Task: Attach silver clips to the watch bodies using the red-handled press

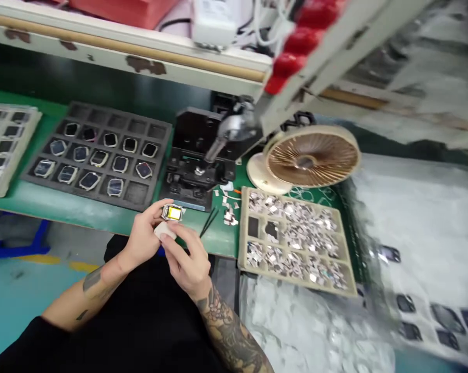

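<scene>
My left hand [142,238] is closed on a small watch case [173,213], its open interior showing a bright yellow and white part. Just below the case is a pale, rounded flat piece [164,231], pinched by the fingers of my right hand [190,261]. The left fingers sit close against this piece too, and whether they also grip it is unclear. Both hands are held together above the front edge of the green bench [224,243]. Right behind them stands a black clamp fixture [198,171] with a metal lever. Black tweezers [209,220] lie to the right.
A dark foam tray [140,192] of watches stands left, beside a pale tray [14,155]. On the right is a beige compartment tray [296,282] of small shiny parts, with a fan [311,155] behind it. Loose scraps [229,216] lie between. A shelf [101,49] overhangs the bench.
</scene>
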Demonstrator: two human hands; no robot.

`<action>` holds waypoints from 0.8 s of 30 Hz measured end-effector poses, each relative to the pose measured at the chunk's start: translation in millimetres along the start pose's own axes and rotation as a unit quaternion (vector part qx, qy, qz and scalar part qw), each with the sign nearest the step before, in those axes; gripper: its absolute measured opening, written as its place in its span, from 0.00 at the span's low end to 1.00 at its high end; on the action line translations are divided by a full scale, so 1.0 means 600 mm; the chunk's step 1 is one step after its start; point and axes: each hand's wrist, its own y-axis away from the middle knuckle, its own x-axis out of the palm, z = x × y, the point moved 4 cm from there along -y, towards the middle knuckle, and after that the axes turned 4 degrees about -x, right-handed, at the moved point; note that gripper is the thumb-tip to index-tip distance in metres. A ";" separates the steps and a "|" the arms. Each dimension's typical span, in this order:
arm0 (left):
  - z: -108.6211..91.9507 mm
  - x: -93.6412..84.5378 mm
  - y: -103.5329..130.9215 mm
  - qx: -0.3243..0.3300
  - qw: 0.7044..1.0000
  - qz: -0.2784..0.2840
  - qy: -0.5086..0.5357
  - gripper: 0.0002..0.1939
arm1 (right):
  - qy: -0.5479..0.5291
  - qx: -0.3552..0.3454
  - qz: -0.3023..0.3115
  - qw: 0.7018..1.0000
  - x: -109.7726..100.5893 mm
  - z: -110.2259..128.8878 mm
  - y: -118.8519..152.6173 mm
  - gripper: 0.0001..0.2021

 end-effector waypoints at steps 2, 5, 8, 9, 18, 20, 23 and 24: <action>0.001 -0.028 -0.001 0.004 0.999 -0.037 -0.010 0.31 | -0.040 0.030 0.009 0.999 0.024 -0.002 -0.010 0.33; 0.002 -0.055 -0.003 0.016 0.998 -0.056 -0.034 0.34 | -0.109 0.101 0.005 0.989 0.045 -0.001 -0.023 0.27; 0.001 -0.065 -0.007 0.020 0.998 -0.053 -0.028 0.34 | -0.173 0.185 0.009 0.967 0.047 -0.007 -0.035 0.19; 0.001 -0.066 -0.009 0.012 0.999 -0.046 -0.012 0.32 | -0.179 0.200 0.003 0.963 0.042 -0.011 -0.039 0.18; -0.010 -0.039 -0.008 -0.009 0.994 0.067 0.085 0.29 | -0.075 0.141 0.003 0.987 0.000 -0.050 -0.072 0.21; -0.012 -0.036 -0.007 -0.004 0.993 0.071 0.093 0.28 | -0.075 0.137 0.016 0.988 0.005 -0.051 -0.071 0.19; -0.012 -0.038 -0.008 0.002 0.995 0.042 0.087 0.21 | -0.083 0.149 0.016 0.985 0.011 -0.053 -0.062 0.17; -0.012 -0.039 -0.008 0.006 0.996 0.035 0.076 0.19 | -0.090 0.165 0.002 0.982 0.010 -0.055 -0.058 0.18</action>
